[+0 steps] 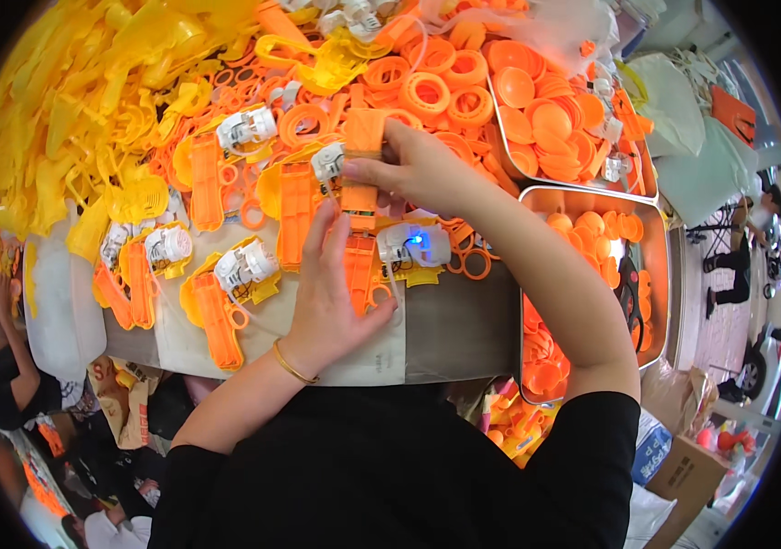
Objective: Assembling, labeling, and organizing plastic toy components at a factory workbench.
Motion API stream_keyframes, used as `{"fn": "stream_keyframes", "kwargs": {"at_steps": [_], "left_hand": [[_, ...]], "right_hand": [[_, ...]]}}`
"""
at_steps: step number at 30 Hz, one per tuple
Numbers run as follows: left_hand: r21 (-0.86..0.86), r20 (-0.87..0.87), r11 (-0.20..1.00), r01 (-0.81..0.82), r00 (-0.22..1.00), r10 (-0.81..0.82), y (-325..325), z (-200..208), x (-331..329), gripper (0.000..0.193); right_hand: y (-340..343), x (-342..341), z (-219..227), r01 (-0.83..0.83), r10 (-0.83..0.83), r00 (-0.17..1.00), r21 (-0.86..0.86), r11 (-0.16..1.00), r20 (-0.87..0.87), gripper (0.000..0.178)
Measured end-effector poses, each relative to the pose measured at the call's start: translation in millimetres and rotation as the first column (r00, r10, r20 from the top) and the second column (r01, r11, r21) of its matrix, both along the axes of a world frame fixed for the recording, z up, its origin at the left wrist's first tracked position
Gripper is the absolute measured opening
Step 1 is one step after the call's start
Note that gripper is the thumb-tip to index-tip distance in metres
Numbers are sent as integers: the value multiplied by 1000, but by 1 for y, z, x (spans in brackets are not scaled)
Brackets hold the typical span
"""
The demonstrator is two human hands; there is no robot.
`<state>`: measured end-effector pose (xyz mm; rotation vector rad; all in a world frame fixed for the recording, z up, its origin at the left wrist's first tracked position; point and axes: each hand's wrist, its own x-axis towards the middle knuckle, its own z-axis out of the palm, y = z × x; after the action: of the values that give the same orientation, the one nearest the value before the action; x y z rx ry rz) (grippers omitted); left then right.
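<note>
Crowded worktable: left hand steadying, right hand pinching orange toy housing; risking slipping into loose rings beyond.

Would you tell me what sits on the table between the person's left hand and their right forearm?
In the head view, a white motor unit with a lit blue light lies between the left hand and the right forearm, beside loose orange rings.
</note>
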<state>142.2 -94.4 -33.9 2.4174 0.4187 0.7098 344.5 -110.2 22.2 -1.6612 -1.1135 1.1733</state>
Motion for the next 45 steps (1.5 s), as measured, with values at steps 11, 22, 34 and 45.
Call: {"fn": "stream_keyframes", "kwargs": {"at_steps": [11, 22, 34, 45], "left_hand": [[39, -113, 999, -31, 993, 35, -5, 2, 3, 95], [61, -121, 998, -28, 992, 35, 4, 5, -3, 97], [319, -394, 884, -341, 801, 451, 63, 27, 19, 81], [288, -496, 902, -322, 756, 428, 71, 32, 24, 101]], "right_hand": [[2, 7, -22, 6, -4, 999, 62, 998, -32, 43], [0, 10, -14, -33, 33, 994, 0, 999, -104, 48], [72, 23, 16, -31, -40, 982, 367, 930, 184, 50], [104, 17, -4, -156, 133, 979, 147, 977, 154, 51]]}}
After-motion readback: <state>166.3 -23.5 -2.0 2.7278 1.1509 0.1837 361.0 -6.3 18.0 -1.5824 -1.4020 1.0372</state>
